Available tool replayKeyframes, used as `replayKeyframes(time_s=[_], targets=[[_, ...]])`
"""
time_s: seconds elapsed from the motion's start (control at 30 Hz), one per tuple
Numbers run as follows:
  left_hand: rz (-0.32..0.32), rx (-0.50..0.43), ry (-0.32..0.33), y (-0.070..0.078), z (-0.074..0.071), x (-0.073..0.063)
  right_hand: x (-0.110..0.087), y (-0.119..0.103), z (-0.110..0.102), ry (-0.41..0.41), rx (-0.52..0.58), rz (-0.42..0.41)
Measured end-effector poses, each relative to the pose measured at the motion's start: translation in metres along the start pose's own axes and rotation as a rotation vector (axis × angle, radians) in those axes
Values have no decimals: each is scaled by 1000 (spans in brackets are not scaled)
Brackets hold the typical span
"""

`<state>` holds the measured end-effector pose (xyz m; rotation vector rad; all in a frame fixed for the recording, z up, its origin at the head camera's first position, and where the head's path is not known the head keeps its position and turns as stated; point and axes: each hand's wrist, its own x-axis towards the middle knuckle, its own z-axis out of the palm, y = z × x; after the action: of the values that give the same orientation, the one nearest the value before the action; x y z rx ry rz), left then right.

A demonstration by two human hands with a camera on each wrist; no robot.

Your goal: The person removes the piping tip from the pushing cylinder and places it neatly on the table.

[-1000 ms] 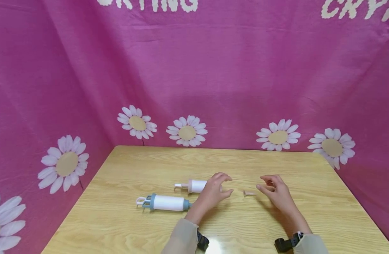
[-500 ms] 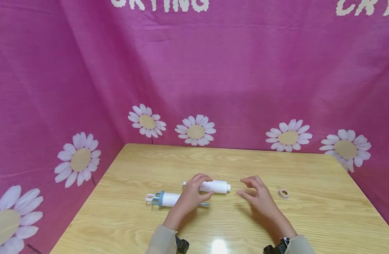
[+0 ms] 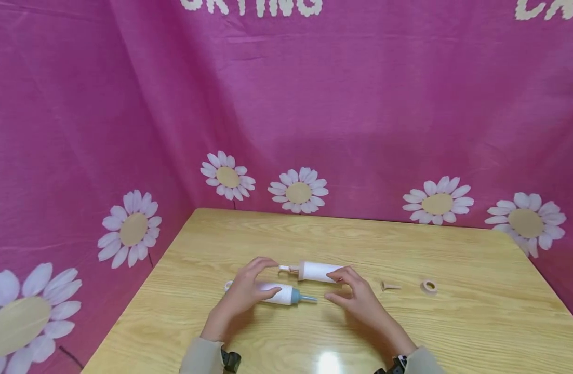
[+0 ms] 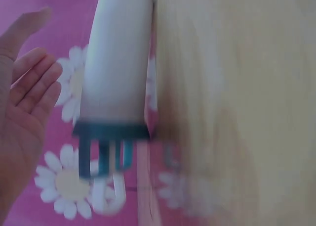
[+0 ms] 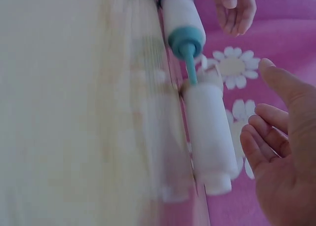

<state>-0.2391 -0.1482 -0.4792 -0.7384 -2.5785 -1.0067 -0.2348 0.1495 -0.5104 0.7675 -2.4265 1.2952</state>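
Observation:
A syringe-like tube with a white barrel and blue ends (image 3: 280, 294) lies on the table, its thin blue nozzle pointing right. My left hand (image 3: 243, 292) hovers over its left part, thumb spread from the fingers; in the left wrist view, a gap separates hand and barrel (image 4: 118, 63). Behind it lies a similar tube with a white barrel and beige-pink collar (image 3: 316, 271). My right hand (image 3: 361, 298) is in front of this tube's right end and hides part of it. The right wrist view shows its fingers apart from the white barrel (image 5: 210, 129).
Right of my right hand lie a small beige-pink nozzle (image 3: 390, 286) and a beige-pink ring (image 3: 428, 286). The wooden table (image 3: 361, 239) meets a pink flowered cloth (image 3: 361, 130) at its back and left.
Both hands have moved left over the table, while the head view has turned slightly right-to-left. The left hand no longer covers the rear tube, and the ring and nozzle both show now.

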Motion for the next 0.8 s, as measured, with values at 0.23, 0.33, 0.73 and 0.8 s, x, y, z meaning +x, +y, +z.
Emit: replayKeyframes(time_s=[0.23, 0.33, 0.73, 0.8], targets=[[-136, 13, -118, -24, -19, -14, 6, -7, 19, -64, 20, -84], [-163, -20, -158, -34, -25, -17, 10, -10, 27, -107, 15, -75], [-184, -48, -303, -56, -35, -23, 20, -24, 53, -273, -55, 9], [-187, -54, -309, -56, -35, -24, 21, -25, 55, -287, -56, 12]])
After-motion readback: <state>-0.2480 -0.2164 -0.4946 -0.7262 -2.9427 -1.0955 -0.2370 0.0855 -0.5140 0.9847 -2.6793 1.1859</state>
